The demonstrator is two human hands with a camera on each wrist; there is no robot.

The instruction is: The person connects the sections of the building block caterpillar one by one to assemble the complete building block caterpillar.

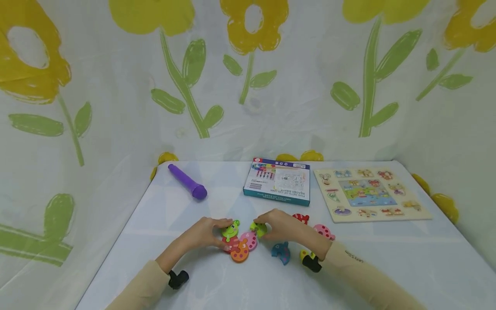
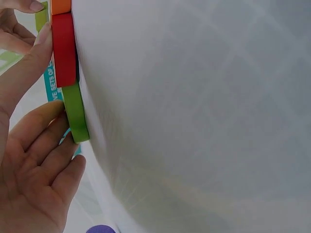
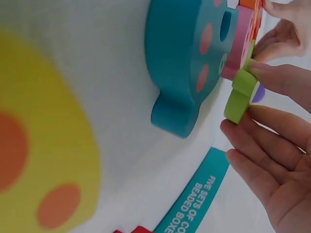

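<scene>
My left hand (image 1: 202,234) holds the near-left end of a curved wooden caterpillar puzzle. Its thumb is on the red piece (image 2: 65,51) and its fingers are against the side of the green head piece (image 1: 231,231). An orange dotted piece (image 1: 240,255) and a pink dotted piece (image 1: 252,242) continue the chain to the right. Between thumb and fingertips, my right hand (image 1: 282,226) pinches a light green piece (image 3: 238,99) close beside the pink one. Just right of the chain lies a loose teal piece (image 1: 284,253) with pink dots.
Loose yellow (image 1: 303,254), red striped (image 1: 301,218) and pink dotted (image 1: 324,231) pieces lie around my right forearm. Behind are a purple microphone (image 1: 187,181), a flat box (image 1: 277,181) and a wooden picture board (image 1: 372,193). A flower-printed cloth hangs beyond the table.
</scene>
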